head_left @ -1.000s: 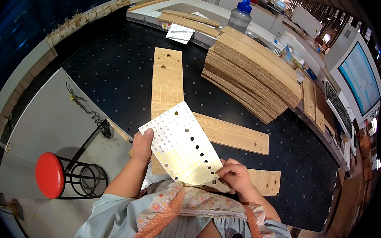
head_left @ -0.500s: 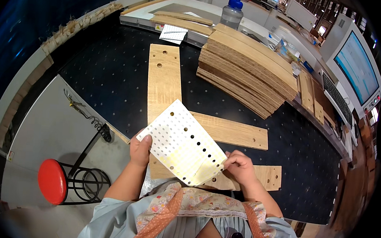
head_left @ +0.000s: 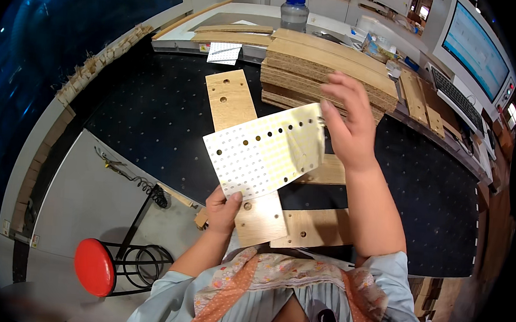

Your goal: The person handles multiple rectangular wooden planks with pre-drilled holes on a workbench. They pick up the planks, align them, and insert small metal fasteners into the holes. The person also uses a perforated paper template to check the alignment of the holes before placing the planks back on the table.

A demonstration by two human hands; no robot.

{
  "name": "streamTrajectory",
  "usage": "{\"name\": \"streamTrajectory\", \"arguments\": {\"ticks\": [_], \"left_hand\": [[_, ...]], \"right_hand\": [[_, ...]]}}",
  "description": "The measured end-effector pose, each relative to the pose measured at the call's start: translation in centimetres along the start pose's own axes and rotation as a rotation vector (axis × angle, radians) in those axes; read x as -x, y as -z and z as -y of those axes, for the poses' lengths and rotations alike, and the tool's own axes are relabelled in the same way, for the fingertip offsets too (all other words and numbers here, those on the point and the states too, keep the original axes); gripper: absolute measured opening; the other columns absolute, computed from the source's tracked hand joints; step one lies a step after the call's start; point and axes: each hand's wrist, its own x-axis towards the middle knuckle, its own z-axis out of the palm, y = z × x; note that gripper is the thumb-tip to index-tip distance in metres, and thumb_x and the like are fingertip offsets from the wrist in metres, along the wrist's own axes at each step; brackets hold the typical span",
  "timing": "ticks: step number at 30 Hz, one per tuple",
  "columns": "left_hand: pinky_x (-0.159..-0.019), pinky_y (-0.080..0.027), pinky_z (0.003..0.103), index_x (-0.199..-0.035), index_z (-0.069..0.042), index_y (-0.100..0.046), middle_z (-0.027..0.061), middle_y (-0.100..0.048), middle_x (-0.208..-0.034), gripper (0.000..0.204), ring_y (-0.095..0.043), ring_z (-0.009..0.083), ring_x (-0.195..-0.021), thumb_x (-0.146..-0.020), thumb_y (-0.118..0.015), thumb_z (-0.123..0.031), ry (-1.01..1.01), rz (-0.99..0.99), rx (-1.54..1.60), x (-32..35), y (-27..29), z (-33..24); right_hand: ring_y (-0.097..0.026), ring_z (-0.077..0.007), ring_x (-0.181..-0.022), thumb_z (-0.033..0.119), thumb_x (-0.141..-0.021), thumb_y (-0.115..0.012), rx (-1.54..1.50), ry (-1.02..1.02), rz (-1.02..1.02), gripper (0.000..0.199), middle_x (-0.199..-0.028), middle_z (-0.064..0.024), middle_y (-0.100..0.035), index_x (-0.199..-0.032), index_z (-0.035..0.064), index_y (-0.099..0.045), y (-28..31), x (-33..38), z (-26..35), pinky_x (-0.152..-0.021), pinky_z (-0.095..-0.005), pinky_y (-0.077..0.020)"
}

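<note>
My left hand (head_left: 222, 211) pinches the lower edge of a sticker sheet (head_left: 242, 166), thumb on top. The sheet is raised and tilted over the boards. Its left part is white with small round stickers; its right part is pale yellow, with a row of dark holes along the upper edge. My right hand (head_left: 354, 130) is up at the sheet's right corner, fingers loosely bent and thumb apart, close to the corner; I see nothing held. Beneath the sheet, a long wooden board (head_left: 231, 102) with drilled holes runs away from me. Another drilled board (head_left: 319, 225) lies crosswise near my body.
Behind the sheet stands a stack of wooden boards (head_left: 301, 59), partly hidden by my right hand. A blue-capped bottle (head_left: 294, 14) and another sticker sheet (head_left: 223, 53) are at the back. A monitor (head_left: 475, 50) and keyboard (head_left: 457, 97) stand right, a red stool (head_left: 95, 267) left.
My right hand has risen from the sheet's lower right edge to its upper right corner, its fingers spreading. The sheet has turned, its right end swinging up. My left hand still grips it.
</note>
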Motion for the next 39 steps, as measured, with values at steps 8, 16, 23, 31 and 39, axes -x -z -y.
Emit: {"name": "streamTrajectory", "arguments": {"ticks": [8, 16, 23, 31, 39], "left_hand": [[-0.086, -0.045, 0.030, -0.110, 0.005, -0.060, 0.0102, -0.062, -0.110, 0.025, -0.058, 0.0157, -0.097, -0.087, -0.059, -0.006, -0.058, 0.003, 0.057, -0.3, -1.2, -0.3], [-0.085, -0.045, 0.030, -0.102, 0.006, -0.063, 0.0110, -0.062, -0.107, 0.020, -0.058, 0.0173, -0.096, -0.087, -0.060, -0.006, -0.071, 0.010, -0.012, -0.4, -1.7, 0.1], [-0.081, -0.045, 0.032, -0.086, 0.004, -0.064, 0.0122, -0.061, -0.095, 0.037, -0.058, 0.0190, -0.089, -0.087, -0.063, -0.033, -0.161, 0.145, -0.110, -1.2, 0.0, -0.3], [-0.084, -0.048, 0.033, -0.110, 0.008, -0.058, 0.0143, -0.064, -0.105, 0.076, -0.061, 0.0207, -0.093, -0.087, -0.045, -0.063, 0.039, 0.286, 0.212, -2.1, -0.5, -1.5], [-0.084, -0.047, 0.032, -0.109, 0.006, -0.060, 0.0119, -0.064, -0.106, 0.026, -0.060, 0.0163, -0.093, -0.090, -0.055, -0.011, 0.099, 0.146, 0.049, -1.0, -1.7, -2.1]], "right_hand": [[-0.063, -0.0228, -0.078, 0.017, -0.085, -0.063, -0.416, -0.590, 0.878, 0.018, -0.083, -0.0126, -0.065, -0.090, -0.0003, -0.066, 3.9, 8.2, 1.5, -0.072, -0.0321, -0.0491], [-0.058, -0.0187, -0.101, 0.012, -0.090, -0.058, -1.242, -1.385, 0.356, 0.031, -0.112, -0.0106, -0.060, -0.116, -0.0049, -0.053, -3.2, 13.7, 2.8, -0.089, -0.0325, -0.0458], [-0.059, -0.0184, -0.100, 0.000, -0.085, -0.056, -1.105, -1.035, 0.202, 0.033, -0.112, -0.0111, -0.061, -0.118, -0.0032, -0.052, -0.4, 7.8, 0.3, -0.087, -0.0324, -0.0479], [-0.056, -0.0058, -0.074, 0.005, -0.083, -0.063, -1.041, -0.962, 0.691, 0.020, -0.086, -0.0005, -0.063, -0.102, 0.0025, -0.059, 1.0, 3.5, -0.9, -0.065, -0.0200, -0.0439], [-0.056, -0.0083, -0.075, 0.005, -0.084, -0.063, -0.937, -1.089, 0.533, 0.034, -0.085, -0.0024, -0.061, -0.115, 0.0024, -0.050, -0.2, 4.8, -0.7, -0.067, -0.0228, -0.0453]]}}
